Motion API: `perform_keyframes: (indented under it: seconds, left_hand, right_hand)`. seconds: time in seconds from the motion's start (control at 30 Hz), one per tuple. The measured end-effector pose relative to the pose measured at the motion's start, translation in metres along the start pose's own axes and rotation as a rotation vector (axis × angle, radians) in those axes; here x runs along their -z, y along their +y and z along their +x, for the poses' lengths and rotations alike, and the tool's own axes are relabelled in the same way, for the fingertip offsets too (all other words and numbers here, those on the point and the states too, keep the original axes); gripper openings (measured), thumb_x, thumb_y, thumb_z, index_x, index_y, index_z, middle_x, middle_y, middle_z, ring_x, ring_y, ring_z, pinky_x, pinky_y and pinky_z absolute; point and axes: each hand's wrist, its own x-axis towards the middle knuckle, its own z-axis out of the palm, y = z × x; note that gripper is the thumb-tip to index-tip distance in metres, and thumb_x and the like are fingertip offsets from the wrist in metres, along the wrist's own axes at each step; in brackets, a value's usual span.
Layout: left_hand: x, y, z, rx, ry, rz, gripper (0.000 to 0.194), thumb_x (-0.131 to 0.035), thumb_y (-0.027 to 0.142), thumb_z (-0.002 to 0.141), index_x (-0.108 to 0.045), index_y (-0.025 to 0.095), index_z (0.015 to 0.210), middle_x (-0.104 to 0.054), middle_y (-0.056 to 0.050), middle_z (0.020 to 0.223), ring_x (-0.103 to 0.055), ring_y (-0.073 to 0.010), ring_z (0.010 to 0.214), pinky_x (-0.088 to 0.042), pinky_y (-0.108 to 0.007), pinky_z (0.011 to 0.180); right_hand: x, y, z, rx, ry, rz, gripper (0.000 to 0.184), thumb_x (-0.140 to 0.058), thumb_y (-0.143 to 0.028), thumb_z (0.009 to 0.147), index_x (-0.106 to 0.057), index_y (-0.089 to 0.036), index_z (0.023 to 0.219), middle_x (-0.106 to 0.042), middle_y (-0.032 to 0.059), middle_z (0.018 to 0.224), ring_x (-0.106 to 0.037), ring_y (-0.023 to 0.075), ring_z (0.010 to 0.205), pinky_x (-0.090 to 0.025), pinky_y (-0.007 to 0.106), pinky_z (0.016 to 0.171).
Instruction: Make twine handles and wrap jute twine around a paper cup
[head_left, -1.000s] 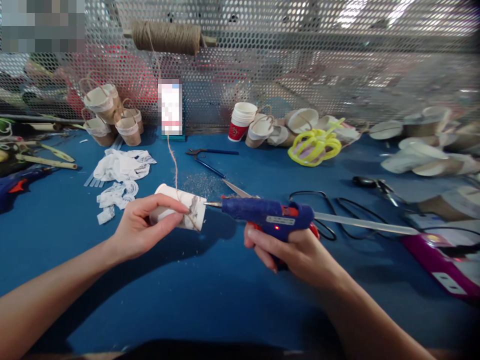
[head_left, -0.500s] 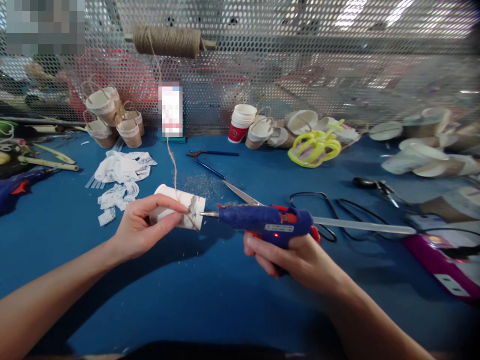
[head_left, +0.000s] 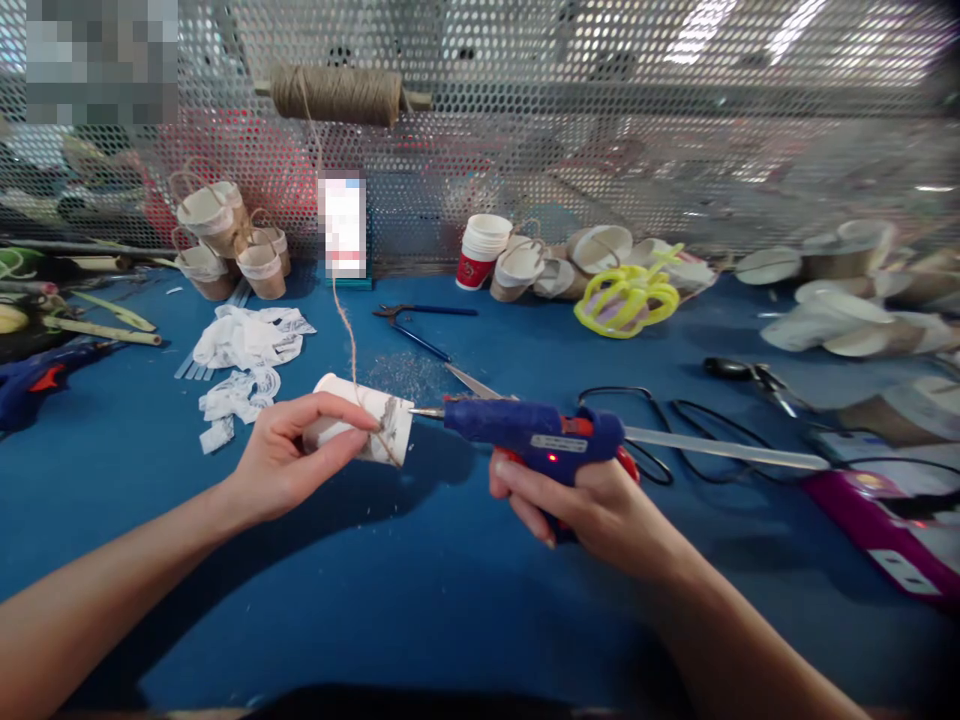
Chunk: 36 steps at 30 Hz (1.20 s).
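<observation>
My left hand [head_left: 300,450] is closed around a white paper cup [head_left: 394,425] lying on its side, its thumb and forefinger pinching jute twine [head_left: 346,325] against the wall. Grey marks show on the cup near the pinched spot. From there the twine runs up to a spool [head_left: 336,96]. My right hand [head_left: 577,500] grips a blue hot glue gun [head_left: 510,425] with a lit red light and a clear glue stick [head_left: 720,447] sticking out of its back. The metal nozzle points left, right by the cup's edge; I cannot tell whether it touches.
Blue-handled pliers [head_left: 427,310] and scissors blades [head_left: 472,382] lie beyond the glue gun. White lace [head_left: 251,335] is at left, near twine-handled cups [head_left: 206,215]. Stacked paper cups [head_left: 484,250] and a yellow pumpkin-shaped frame [head_left: 626,305] stand behind. A purple power strip [head_left: 862,525] and black cables are at right.
The glue gun's nozzle has shifted slightly right and up, from over the cup's side to its edge. My left hand still pinches the twine on the cup, which has barely moved.
</observation>
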Motion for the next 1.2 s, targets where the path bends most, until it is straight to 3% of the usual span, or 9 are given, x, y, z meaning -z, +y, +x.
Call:
perform_keyframes:
  seconds: [0.17, 0.37, 0.53, 0.67, 0.77, 1.0, 1.2]
  left_hand:
    - [-0.001, 0.0, 0.0, 0.009, 0.008, -0.019, 0.006, -0.061, 0.017, 0.07, -0.066, 0.018, 0.071, -0.055, 0.003, 0.05, -0.033, -0.0036, 0.035, -0.024, -0.015, 0.031]
    - [0.0, 0.001, -0.002, 0.037, -0.005, -0.048, 0.005, -0.061, 0.02, 0.071, -0.066, 0.018, 0.072, -0.05, 0.004, 0.046, -0.03, -0.0041, 0.034, -0.021, -0.017, 0.031]
    - [0.004, 0.0, 0.001, 0.055, 0.042, -0.067, 0.007, -0.061, 0.022, 0.073, -0.067, 0.019, 0.075, -0.053, 0.003, 0.05, -0.033, -0.0051, 0.037, -0.023, -0.018, 0.034]
    - [0.013, -0.001, 0.007, 0.005, 0.092, -0.118, 0.007, -0.06, 0.022, 0.074, -0.066, 0.02, 0.077, -0.062, 0.0, 0.069, -0.046, -0.0074, 0.049, -0.034, -0.018, 0.043]
    - [0.019, -0.005, 0.012, -0.018, 0.141, -0.149, 0.007, -0.062, 0.022, 0.074, -0.066, 0.02, 0.079, -0.064, 0.0, 0.077, -0.051, -0.009, 0.059, -0.04, -0.018, 0.051]
    - [0.022, -0.014, 0.02, 0.011, 0.155, -0.236, 0.01, -0.063, 0.026, 0.073, -0.066, 0.019, 0.08, -0.062, 0.0, 0.072, -0.052, -0.0108, 0.061, -0.041, -0.02, 0.054]
    - [0.017, -0.011, 0.019, 0.029, 0.144, -0.277, 0.01, -0.063, 0.025, 0.072, -0.066, 0.018, 0.079, -0.063, -0.001, 0.075, -0.054, -0.011, 0.063, -0.045, -0.021, 0.057]
  right_hand:
    - [-0.001, 0.001, 0.0, -0.014, -0.025, 0.023, 0.025, -0.053, -0.038, 0.079, -0.053, -0.015, 0.067, -0.045, -0.006, 0.04, -0.039, 0.0052, 0.035, -0.032, 0.02, 0.037]
    - [0.0, 0.004, 0.005, 0.039, 0.032, 0.143, 0.026, -0.051, -0.038, 0.08, -0.056, -0.013, 0.074, -0.043, -0.0063, 0.039, -0.036, 0.0054, 0.034, -0.027, 0.021, 0.037]
    - [0.004, 0.004, 0.015, 0.046, 0.218, 0.294, 0.021, -0.062, -0.033, 0.072, -0.059, -0.012, 0.075, -0.052, -0.001, 0.057, -0.043, 0.0069, 0.047, -0.033, 0.022, 0.043]
    - [0.008, 0.008, 0.029, -0.115, 0.366, 0.345, 0.024, -0.07, -0.029, 0.063, -0.058, -0.012, 0.076, -0.056, 0.0005, 0.067, -0.048, 0.0066, 0.053, -0.035, 0.019, 0.045]
    - [0.007, 0.009, 0.042, -0.173, 0.353, 0.281, 0.02, -0.067, -0.028, 0.067, -0.056, -0.013, 0.074, -0.053, -0.0014, 0.062, -0.046, 0.0051, 0.048, -0.033, 0.017, 0.04]
    - [-0.002, 0.01, 0.077, -0.102, 0.3, 0.029, 0.021, -0.05, -0.027, 0.082, -0.052, -0.013, 0.067, -0.057, 0.0023, 0.065, -0.048, 0.0041, 0.048, -0.041, 0.017, 0.044]
    - [-0.013, 0.022, 0.093, -0.168, 0.32, -0.283, 0.026, -0.05, -0.036, 0.082, -0.047, -0.017, 0.065, -0.052, -0.0006, 0.048, -0.048, 0.0087, 0.038, -0.039, 0.021, 0.039]
